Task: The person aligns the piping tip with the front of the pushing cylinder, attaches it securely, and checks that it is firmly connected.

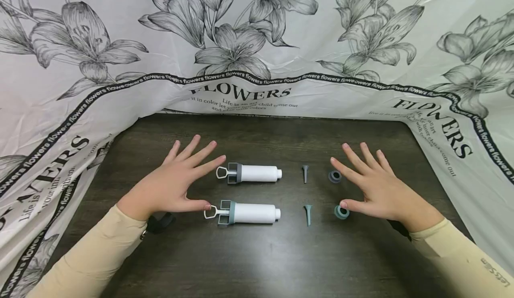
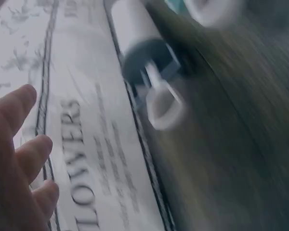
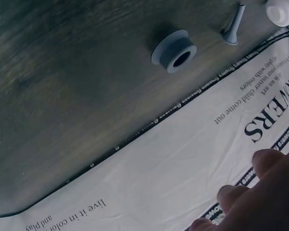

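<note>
Two white plunger-type tubes, like large syringes, lie side by side: the far one (image 1: 259, 173) has a grey collar, the near one (image 1: 254, 213) a teal collar. Their white loop handles point left. My left hand (image 1: 170, 184) is spread beside those handles; its thumb tip overlaps the near loop in the head view, contact unclear. Right of the tubes lie a grey tapered nozzle (image 1: 305, 174) and a teal tapered nozzle (image 1: 308, 215). My right hand (image 1: 377, 193), fingers spread, hovers by a grey flanged ring (image 3: 171, 52) and a teal flanged ring (image 1: 341, 217). Neither hand holds anything.
Everything lies on a dark wood-grain table (image 1: 257, 262). White cloth (image 1: 341, 99) with flower prints and lettering surrounds its back and sides. A dark strap (image 1: 160, 223) shows at the left wrist. The left wrist view is blurred.
</note>
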The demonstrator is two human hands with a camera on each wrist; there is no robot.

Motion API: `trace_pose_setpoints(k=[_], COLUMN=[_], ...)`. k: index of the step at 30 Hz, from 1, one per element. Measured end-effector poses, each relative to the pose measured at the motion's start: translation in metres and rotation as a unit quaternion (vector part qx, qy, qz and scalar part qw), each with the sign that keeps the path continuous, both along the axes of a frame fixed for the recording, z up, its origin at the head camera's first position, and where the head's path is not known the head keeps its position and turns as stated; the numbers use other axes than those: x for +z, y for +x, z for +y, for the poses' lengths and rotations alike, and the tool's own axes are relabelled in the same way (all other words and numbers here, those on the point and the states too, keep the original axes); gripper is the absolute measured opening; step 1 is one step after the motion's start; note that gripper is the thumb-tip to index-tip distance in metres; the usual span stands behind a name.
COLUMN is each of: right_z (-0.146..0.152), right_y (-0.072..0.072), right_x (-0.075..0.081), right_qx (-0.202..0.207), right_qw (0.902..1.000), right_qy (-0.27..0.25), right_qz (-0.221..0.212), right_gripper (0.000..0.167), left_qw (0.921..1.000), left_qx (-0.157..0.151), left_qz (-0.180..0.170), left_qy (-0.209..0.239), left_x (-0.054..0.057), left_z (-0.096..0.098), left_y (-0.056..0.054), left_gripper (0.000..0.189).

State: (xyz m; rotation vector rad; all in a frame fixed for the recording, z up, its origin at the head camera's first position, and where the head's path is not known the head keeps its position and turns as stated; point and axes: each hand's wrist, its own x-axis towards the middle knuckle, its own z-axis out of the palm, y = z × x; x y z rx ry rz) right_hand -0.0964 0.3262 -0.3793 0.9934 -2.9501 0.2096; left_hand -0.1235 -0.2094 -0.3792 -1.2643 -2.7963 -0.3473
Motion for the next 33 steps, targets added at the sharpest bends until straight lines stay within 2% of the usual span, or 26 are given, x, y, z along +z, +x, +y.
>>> trace_pose_setpoints(k=[3, 7, 10, 14, 18, 20, 27, 33], right_z=[0.001, 0.001, -0.001, -0.005, -0.008, -0.009, -0.004, -0.003], right_y=[0.002, 0.004, 0.003, 0.001, 0.002, 0.003, 0.007, 0.008], right_x=[-0.002, -0.004, -0.006, -0.009, -0.013, -0.015, -0.023, -0.030], right_qx=[-0.004, -0.001, 0.004, 0.008, 0.012, 0.010, 0.011, 0.031], right_qw=[1.0000, 0.9999, 0.9999, 0.9998, 0.9998, 0.9998, 0.9997, 0.9992], right_qy=[-0.001, -0.010, -0.015, -0.016, -0.013, -0.010, -0.011, -0.023], right_qz=[-0.004, -0.003, 0.005, 0.010, -0.003, -0.012, -0.020, -0.005], right_gripper=[0.093, 0.088, 0.085, 0.083, 0.082, 0.082, 0.081, 0.080], left_qw=[0.9995, 0.9957, 0.9899, 0.9827, 0.9818, 0.9832, 0.9828, 0.9871], left_qx=[-0.027, -0.078, -0.117, -0.153, -0.164, -0.165, -0.179, -0.156], left_qz=[0.013, 0.019, 0.025, 0.022, 0.001, -0.005, 0.022, 0.013], left_qy=[0.011, 0.045, 0.076, 0.103, 0.097, 0.077, 0.039, -0.032], left_x=[0.002, 0.007, 0.009, 0.004, -0.003, -0.007, -0.014, -0.020], left_z=[0.021, 0.053, 0.077, 0.108, 0.136, 0.151, 0.198, 0.224], left_y=[-0.005, -0.008, -0.004, 0.003, 0.011, 0.015, 0.023, 0.028], left_gripper=[0.104, 0.104, 0.101, 0.090, 0.084, 0.084, 0.078, 0.070])
